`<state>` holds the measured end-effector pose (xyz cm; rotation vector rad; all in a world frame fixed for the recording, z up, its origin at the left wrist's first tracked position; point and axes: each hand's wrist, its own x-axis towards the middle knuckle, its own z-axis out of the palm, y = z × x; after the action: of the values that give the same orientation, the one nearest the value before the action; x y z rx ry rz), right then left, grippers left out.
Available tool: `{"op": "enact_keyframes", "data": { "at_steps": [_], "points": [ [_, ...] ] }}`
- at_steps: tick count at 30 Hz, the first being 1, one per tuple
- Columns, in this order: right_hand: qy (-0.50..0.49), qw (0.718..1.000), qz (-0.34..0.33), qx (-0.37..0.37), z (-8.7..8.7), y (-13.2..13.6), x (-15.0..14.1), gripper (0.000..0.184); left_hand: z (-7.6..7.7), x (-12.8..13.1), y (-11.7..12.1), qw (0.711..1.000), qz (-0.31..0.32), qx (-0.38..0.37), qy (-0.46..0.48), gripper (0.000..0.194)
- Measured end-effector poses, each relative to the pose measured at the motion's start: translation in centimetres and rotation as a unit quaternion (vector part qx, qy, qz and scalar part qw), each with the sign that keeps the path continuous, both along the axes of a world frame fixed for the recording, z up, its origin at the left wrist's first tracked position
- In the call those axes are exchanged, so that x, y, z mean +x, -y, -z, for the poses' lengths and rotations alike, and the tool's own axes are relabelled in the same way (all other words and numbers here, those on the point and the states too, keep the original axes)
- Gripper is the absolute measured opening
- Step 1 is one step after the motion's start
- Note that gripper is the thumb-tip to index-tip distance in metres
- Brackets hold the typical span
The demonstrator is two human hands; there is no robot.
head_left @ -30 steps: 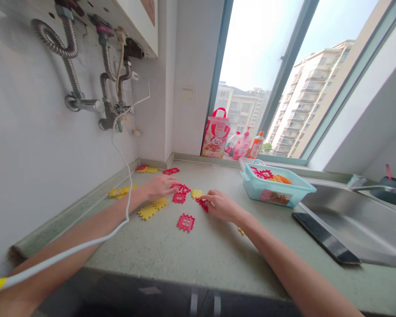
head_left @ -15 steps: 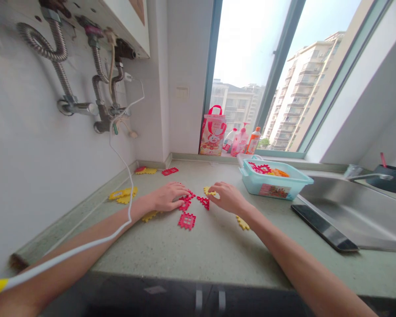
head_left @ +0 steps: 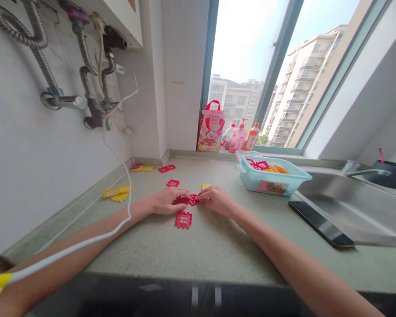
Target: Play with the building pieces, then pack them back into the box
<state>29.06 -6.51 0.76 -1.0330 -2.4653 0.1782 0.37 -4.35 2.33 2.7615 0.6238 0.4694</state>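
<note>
On the counter, my left hand [head_left: 169,200] curls over a red toothed plastic building piece [head_left: 181,200], partly hidden under its fingers. My right hand [head_left: 219,201] pinches a small red building piece [head_left: 193,199], which meets the edge of the one at my left hand. Whether the two are locked together I cannot tell. Just in front of them lies a red window-pattern piece [head_left: 184,220]. Behind my left hand is another red piece [head_left: 173,183], and a yellow piece [head_left: 205,186] rests behind my right fingers.
A light-blue tub [head_left: 273,176] of red and orange pieces stands right, beside a black phone-like slab [head_left: 320,223] and the sink [head_left: 356,207]. Yellow pieces [head_left: 119,193] lie left. A white cable [head_left: 86,243] crosses over my left forearm. Bottles [head_left: 238,138] line the windowsill.
My right hand has moved left with the small red piece, bringing it against the red piece at my left hand. The view has shifted slightly.
</note>
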Motion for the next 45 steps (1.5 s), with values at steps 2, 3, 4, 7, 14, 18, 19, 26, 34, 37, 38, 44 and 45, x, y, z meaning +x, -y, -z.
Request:
{"op": "enact_keyframes", "data": {
  "at_steps": [2,3,4,7,14,18,19,26,34,37,38,44,45],
  "points": [
    [-0.002,1.000,0.004,0.007,0.2,0.0,-0.3,0.036,0.1,0.1,0.4,1.000,-0.003,-0.017,0.000,0.035],
    [-0.001,1.000,0.004,0.007,0.2,0.0,-0.4,0.037,0.0,0.2,0.5,1.000,-0.004,-0.021,-0.002,0.036],
    [-0.001,1.000,0.004,0.007,0.2,0.1,-0.5,0.037,-0.1,0.2,0.6,1.000,-0.003,-0.022,-0.002,0.036],
    [0.004,1.000,0.007,0.009,-0.2,0.3,-0.5,0.038,-0.2,0.2,0.6,1.000,-0.001,-0.019,-0.004,0.036],
    [0.005,1.000,0.031,0.000,-0.2,0.5,-0.8,0.036,-0.3,0.1,0.7,1.000,0.007,-0.010,-0.016,0.036],
    [0.020,0.999,0.048,-0.012,-0.7,0.9,-0.7,0.030,-0.5,0.1,0.7,1.000,0.003,-0.012,-0.017,0.030],
    [0.029,0.998,0.050,-0.012,-0.9,1.1,-0.7,0.028,-0.5,0.1,0.5,1.000,0.002,-0.013,-0.016,0.027],
    [0.059,0.996,0.069,0.012,-1.7,1.4,0.3,0.012,-0.6,-0.3,-0.2,1.000,-0.015,-0.017,-0.021,0.027],
    [-0.092,0.989,0.045,0.104,-1.3,1.2,-1.4,0.018,-1.9,-1.2,-0.1,0.995,-0.061,0.071,0.018,0.033],
    [-0.067,0.996,-0.005,0.066,-0.7,1.0,-2.8,0.015,-2.0,-2.1,-1.5,0.989,-0.099,0.108,0.005,0.029],
    [-0.049,0.997,-0.023,0.047,-0.5,0.9,-3.1,0.015,-1.9,-2.3,-2.0,0.988,-0.103,0.115,-0.001,0.029],
    [0.008,0.999,-0.035,0.003,0.0,0.8,-3.8,0.019,-1.3,-2.7,-3.0,0.983,-0.130,0.128,-0.007,0.034],
    [0.019,0.999,-0.031,0.010,-0.1,0.8,-3.8,0.018,-1.4,-2.7,-3.0,0.982,-0.138,0.132,-0.003,0.035]
  ]
}}
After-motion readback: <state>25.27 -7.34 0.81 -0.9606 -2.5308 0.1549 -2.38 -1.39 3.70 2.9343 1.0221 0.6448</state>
